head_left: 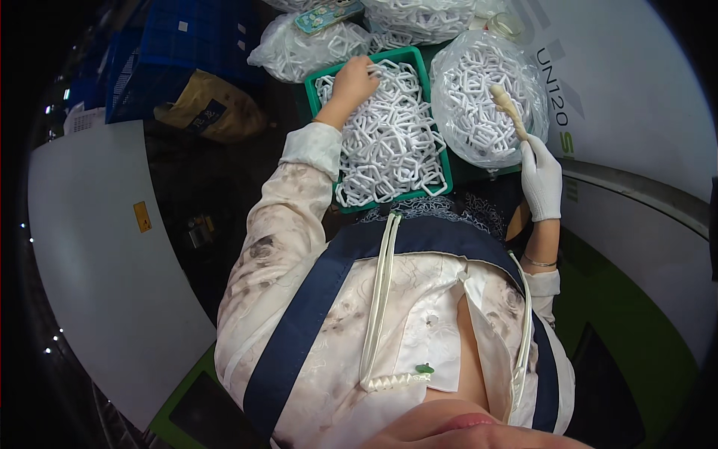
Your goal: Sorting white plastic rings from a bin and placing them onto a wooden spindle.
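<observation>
White links (385,146) fill the green tray (447,168) beneath your left hand (355,84), its bent fingers' hold untellable | your gloved right hand (541,179) grips a beige stick (509,112) | ahead-left of those fingers, a filled clear bag (446,135) | handled pieces indistinguishable from unhandled.

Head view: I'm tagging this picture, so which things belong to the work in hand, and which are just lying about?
Work in hand:
pale knobbed stick, in gloved right hand
white links and green tray, at bare left hand
probably the right-side bag of links

Apparently lying about:
blue crate
brown sack
patterned flat item
</observation>
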The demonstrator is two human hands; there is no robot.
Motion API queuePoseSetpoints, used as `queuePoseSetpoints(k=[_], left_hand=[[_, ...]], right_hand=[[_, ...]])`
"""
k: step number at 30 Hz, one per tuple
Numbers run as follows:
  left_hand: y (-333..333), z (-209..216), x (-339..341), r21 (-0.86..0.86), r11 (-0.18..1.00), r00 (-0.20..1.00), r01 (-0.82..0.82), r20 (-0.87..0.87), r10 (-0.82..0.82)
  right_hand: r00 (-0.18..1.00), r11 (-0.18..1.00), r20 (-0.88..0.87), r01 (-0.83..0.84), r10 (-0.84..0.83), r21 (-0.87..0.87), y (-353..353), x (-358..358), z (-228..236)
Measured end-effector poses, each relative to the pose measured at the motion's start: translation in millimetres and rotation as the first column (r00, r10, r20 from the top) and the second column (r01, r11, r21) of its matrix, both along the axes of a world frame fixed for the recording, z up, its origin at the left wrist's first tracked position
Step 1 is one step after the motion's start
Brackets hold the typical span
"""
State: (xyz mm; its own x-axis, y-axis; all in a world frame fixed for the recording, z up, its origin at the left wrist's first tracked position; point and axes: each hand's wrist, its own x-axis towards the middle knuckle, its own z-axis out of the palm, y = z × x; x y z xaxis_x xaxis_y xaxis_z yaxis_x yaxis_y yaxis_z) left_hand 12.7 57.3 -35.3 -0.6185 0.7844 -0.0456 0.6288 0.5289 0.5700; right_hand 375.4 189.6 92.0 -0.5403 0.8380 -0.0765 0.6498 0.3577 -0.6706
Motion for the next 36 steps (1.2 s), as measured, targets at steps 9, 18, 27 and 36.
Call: queuePoseSetpoints(k=[9, 18, 27, 36], left_hand=[[22, 3, 5, 0.143, 0.981, 0.975, 0.134, 0.16, -0.156], [38, 40, 11, 0.19, 0.974, 0.964, 0.12, 0.211, -0.16], [149, 151, -58, 0.165, 0.977, 0.966, -0.135, 0.24, 0.093], [157, 97, -127, 0.213, 0.972, 0.963, -0.099, -0.224, 0.148]], right_hand=[[1.0, 0.997, 0.016, 0.01, -0.009, -0.071, -2, -1, 8], [0.999, 0.999, -0.031, 0.02, -0.022, -0.039, -1, 6, 7], [0.997, 0.993, -0.047, 0.054, -0.059, -0.107, -2, 9, 8], [0.998, 0.987, -0.013, 0.067, -0.069, -0.145, -1, 16, 5]])
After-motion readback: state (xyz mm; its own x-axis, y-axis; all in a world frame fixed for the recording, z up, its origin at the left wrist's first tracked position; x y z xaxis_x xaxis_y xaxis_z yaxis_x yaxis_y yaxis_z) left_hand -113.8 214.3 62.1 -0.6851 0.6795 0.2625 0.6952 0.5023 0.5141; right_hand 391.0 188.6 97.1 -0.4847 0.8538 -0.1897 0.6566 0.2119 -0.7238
